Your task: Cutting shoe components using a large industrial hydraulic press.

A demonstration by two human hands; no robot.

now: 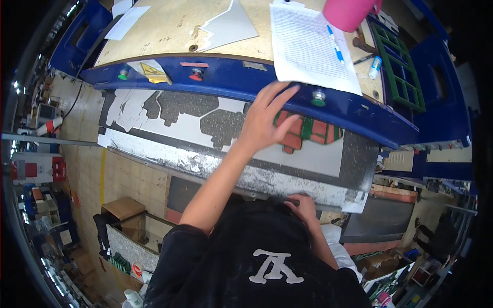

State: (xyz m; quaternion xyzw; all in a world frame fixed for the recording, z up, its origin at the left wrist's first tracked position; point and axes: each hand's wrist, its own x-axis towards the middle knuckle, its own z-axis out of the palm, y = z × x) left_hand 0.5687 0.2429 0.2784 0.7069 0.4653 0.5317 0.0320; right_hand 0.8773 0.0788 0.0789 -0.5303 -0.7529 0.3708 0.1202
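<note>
Sheet [308, 160]: lies on the dark bed [357, 154]. Its left and middle portions show irregular openings, judged already cut. Left hand [267, 119]: fingers spread, released, nothing seen held; it is over the left part of the die [317, 131], contact cannot be told. Die: red and green, lying on the sheet to the right of the openings; whether the material beneath is cut cannot be seen. Right hand [304, 209]: low, at a dark knob [292, 202]; grasp cannot be told. Sheet below and right of the die: plain, judged uncut.
</note>
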